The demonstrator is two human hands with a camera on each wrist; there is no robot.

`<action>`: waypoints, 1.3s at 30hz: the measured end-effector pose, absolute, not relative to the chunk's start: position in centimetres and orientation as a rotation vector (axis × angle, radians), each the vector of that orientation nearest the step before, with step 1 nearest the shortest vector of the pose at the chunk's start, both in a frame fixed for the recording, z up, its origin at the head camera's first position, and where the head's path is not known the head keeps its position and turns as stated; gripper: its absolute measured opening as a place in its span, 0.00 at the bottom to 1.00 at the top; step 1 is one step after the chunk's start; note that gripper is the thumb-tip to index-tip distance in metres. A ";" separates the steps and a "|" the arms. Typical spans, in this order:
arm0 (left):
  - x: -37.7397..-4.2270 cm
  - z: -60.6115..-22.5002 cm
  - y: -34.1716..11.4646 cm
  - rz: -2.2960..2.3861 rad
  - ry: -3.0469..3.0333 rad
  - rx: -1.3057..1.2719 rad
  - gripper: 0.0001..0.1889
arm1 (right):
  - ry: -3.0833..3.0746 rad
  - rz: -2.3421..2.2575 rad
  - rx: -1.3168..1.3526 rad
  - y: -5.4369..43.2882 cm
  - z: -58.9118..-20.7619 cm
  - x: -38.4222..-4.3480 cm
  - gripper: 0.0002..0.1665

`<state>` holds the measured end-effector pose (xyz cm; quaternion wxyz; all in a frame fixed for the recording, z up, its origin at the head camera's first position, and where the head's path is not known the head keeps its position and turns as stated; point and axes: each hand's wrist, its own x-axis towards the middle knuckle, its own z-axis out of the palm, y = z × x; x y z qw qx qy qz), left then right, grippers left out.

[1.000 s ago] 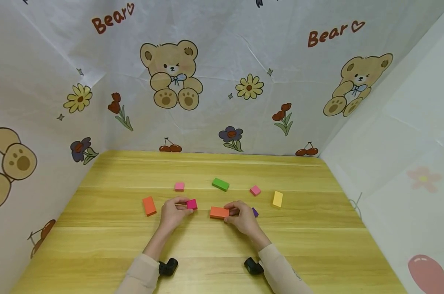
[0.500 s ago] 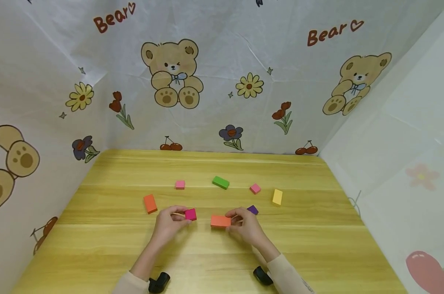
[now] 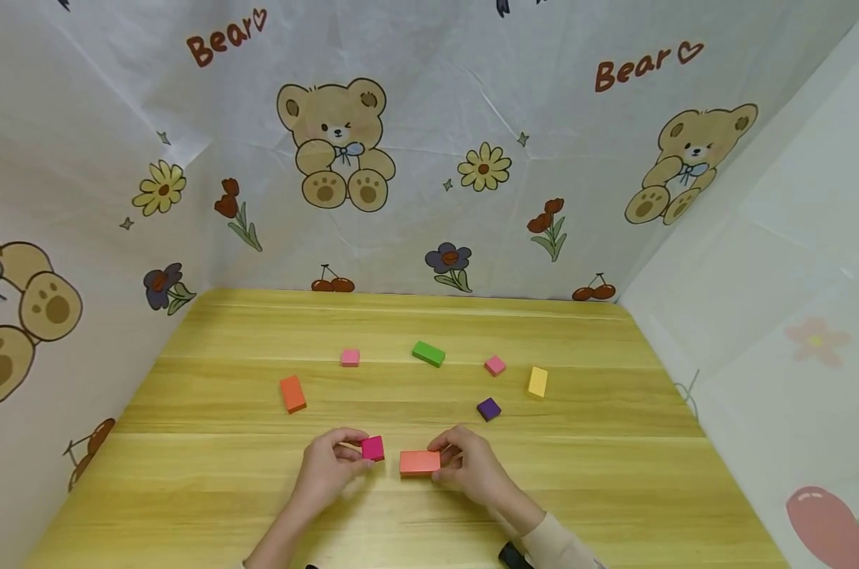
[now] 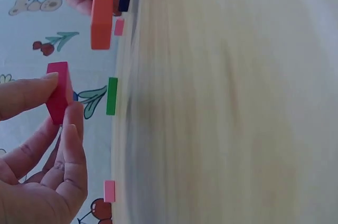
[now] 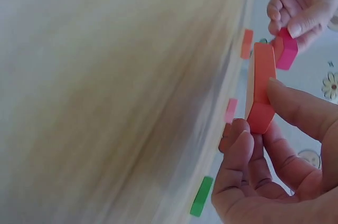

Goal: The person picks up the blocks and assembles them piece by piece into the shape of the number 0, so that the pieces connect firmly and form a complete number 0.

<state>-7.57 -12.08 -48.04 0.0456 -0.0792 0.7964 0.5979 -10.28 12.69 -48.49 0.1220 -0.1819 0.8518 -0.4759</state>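
My left hand pinches a magenta block between thumb and fingers; the left wrist view shows this magenta block held off the table. Facing it, my right hand grips one end of an orange rectangular block. In the right wrist view the orange block is held by thumb and fingertips, also above the tabletop. A narrow gap separates the two held blocks in the head view.
On the wooden table lie an orange block, two pink blocks, left and right, a green block, a yellow block and a purple block. A bear-print cloth hangs behind.
Both hands have drawn back toward the person, carrying the magenta and orange blocks, which are now closer together. The purple block, partly hidden before, is now fully in sight.
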 end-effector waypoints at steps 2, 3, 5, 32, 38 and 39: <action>-7.4 -48.3 -11.9 1.821 2.426 -0.224 0.18 | 2.472 -1.368 -0.533 12.6 -48.6 -10.1 0.17; -7.4 -48.4 -11.8 1.818 2.424 -0.214 0.18 | 2.466 -1.359 -0.534 12.5 -48.6 -10.1 0.17; -7.4 -48.7 -11.7 1.807 2.433 -0.188 0.18 | 2.461 -1.334 -0.550 12.3 -48.6 -10.0 0.16; -7.3 -50.6 -10.4 1.495 2.740 -0.063 0.16 | 2.587 -1.080 -0.715 12.0 -48.7 -9.9 0.18; -7.0 -50.5 -10.2 1.386 2.812 -0.089 0.17 | 2.560 -1.085 -0.721 12.1 -48.6 -9.9 0.18; -6.9 -50.4 -10.2 1.368 2.821 -0.093 0.17 | 2.556 -1.086 -0.722 12.1 -48.6 -9.9 0.18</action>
